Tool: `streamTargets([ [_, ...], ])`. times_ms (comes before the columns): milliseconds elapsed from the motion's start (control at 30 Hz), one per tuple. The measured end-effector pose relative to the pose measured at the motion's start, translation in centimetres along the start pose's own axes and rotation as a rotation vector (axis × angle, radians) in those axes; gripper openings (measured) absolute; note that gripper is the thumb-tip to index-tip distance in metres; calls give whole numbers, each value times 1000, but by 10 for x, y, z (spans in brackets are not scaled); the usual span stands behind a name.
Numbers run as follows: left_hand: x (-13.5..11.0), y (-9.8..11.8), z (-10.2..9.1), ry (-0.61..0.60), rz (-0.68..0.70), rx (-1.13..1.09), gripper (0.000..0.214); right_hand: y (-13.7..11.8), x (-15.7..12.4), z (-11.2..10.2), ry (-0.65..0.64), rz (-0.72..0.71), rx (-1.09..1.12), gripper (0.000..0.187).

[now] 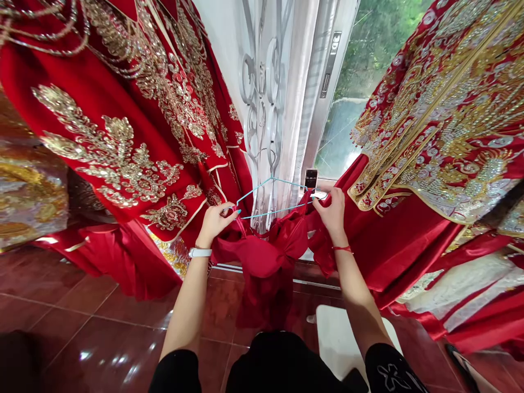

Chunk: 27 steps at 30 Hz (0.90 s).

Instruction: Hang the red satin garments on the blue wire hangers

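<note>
A red dress hangs in front of me by thin straps from a light blue wire hanger. My left hand pinches the strap at the hanger's left end, thumb on top. At the opposite end, my right hand has thumb and fingers closed on the other strap and the hanger's corner. The hanger's hook points up toward the white curtain. Below the bodice, the dress's skirt falls toward the floor. What lies beneath my fingertips is partly hidden.
Red gowns with gold sequins hang at left. A heavily beaded jacket hangs at right. Behind the hanger are white scrollwork and a window. A white stool stands on the red tiled floor. A foot shows at lower right.
</note>
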State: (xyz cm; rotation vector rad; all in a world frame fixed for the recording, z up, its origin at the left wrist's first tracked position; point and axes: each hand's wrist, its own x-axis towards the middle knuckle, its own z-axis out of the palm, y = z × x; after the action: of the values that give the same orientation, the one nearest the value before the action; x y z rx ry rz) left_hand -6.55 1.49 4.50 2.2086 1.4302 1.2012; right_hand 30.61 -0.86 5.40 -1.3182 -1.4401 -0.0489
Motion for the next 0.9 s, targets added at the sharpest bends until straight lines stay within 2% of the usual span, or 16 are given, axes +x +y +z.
streamTargets([
  [67, 0, 1, 0, 0, 7, -2, 30, -1, -12, 15, 38, 47, 2, 29],
  [133, 0, 0, 1, 9, 15, -1, 30, 0, -20, 29, 13, 92, 50, 28],
  [233, -1, -1, 2, 19, 29, 6, 31, 4, -22, 38, -20, 152, 132, 21],
  [433, -2, -5, 5, 15, 24, 10, 32, 10, -4, 25, -120, 223, 271, 11],
  [600, -2, -3, 8, -12, 35, -26, 31, 4, 11, 6, -182, 213, 331, 34],
  [700, -3, 1, 11, -30, 48, -42, 29, -4, 13, -3, -118, 255, 351, 33],
  [900, -5, 4, 12, -15, 57, -40, 25, -14, 12, -4, -6, 461, 603, 25],
])
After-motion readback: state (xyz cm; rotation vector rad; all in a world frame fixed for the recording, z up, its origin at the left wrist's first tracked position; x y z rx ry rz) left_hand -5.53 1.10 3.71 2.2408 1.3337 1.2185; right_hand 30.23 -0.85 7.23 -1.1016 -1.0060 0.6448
